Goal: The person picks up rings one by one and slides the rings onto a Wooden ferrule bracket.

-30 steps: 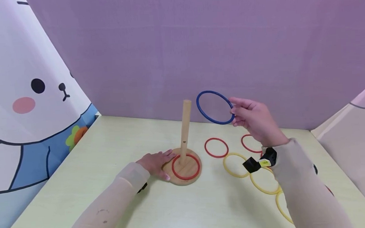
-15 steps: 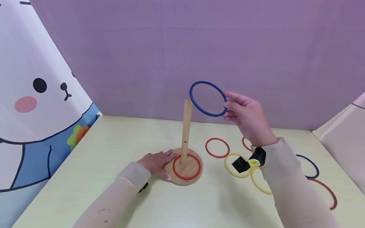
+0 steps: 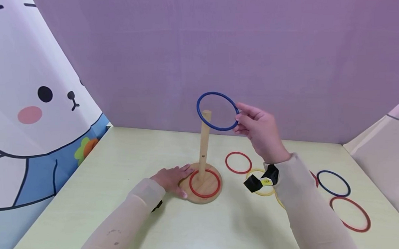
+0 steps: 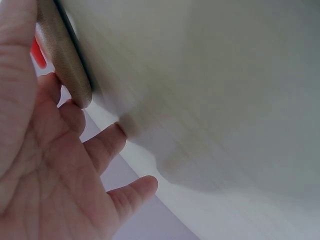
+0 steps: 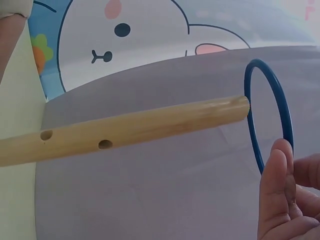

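Observation:
My right hand (image 3: 258, 133) pinches the right side of a blue ring (image 3: 218, 129) between thumb and fingers. The ring is tilted, held at the top of an upright wooden peg (image 3: 204, 146); in the right wrist view the blue ring (image 5: 285, 112) stands just at the peg's end. Around the foot of the peg a red ring (image 3: 205, 196) lies on the round wooden base (image 3: 203, 201). My left hand (image 3: 171, 179) rests with spread fingers on the base's left edge. In the left wrist view the fingers of my left hand (image 4: 65, 165) touch the rim of the base (image 4: 65, 60).
Right of the base lie a red ring (image 3: 239, 172), a yellow ring (image 3: 250, 172), a blue ring (image 3: 334, 196) and another red ring (image 3: 359, 230) on the pale table (image 3: 177, 233). My right forearm covers part of other rings. A purple cloth wall (image 3: 133, 68) stands behind.
My right hand has carried the blue ring leftward from beside the peg to its top. More rings show at the right as the forearm moved. The left hand has stayed on the base.

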### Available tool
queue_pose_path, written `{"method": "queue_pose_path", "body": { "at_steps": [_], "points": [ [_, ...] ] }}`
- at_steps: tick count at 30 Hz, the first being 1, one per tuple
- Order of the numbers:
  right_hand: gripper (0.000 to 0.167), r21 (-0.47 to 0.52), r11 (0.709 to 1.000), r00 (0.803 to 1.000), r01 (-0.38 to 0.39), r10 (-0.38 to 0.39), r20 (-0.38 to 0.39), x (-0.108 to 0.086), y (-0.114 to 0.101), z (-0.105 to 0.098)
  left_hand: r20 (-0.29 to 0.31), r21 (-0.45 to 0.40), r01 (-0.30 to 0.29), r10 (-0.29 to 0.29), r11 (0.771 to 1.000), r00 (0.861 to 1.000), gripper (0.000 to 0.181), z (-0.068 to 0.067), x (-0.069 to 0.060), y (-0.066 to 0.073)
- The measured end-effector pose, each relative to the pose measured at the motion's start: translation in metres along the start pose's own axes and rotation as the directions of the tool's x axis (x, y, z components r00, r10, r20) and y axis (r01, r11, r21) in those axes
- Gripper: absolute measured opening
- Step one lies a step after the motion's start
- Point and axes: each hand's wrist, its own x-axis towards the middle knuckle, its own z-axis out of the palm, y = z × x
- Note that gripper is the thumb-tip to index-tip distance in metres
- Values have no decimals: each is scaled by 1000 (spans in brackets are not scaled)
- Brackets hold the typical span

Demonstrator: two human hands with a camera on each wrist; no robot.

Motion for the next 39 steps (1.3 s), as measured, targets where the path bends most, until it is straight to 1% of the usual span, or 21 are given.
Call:
{"method": "queue_pose_path", "body": {
  "at_steps": [6,16,25,30,34,39],
  "points": [
    [40,-45,999,1000,12,-11,17,1,7,4,-5,7,-1,1,1000,1000,90,1,1,-1],
    [39,-66,998,999,-5,7,33,4,18,7,13,17,25,-25,1000,1000,90,1,1,0],
    [40,-96,995,999,-19,22,37,2,25,5,12,20,11,-11,1000,1000,90,0,0,-1],
    [40,-124,992,998,-29,35,43,0,33,3,15,8,17,-17,1000,1000,90,-2,-1,0],
    [40,-123,992,998,-37,44,53,-2,40,1,15,11,22,-22,1000,1000,91,-3,-3,1],
    [39,-147,988,997,-55,62,48,-3,48,-2,16,10,29,-29,1000,999,91,-2,-3,2]
  ]
}}
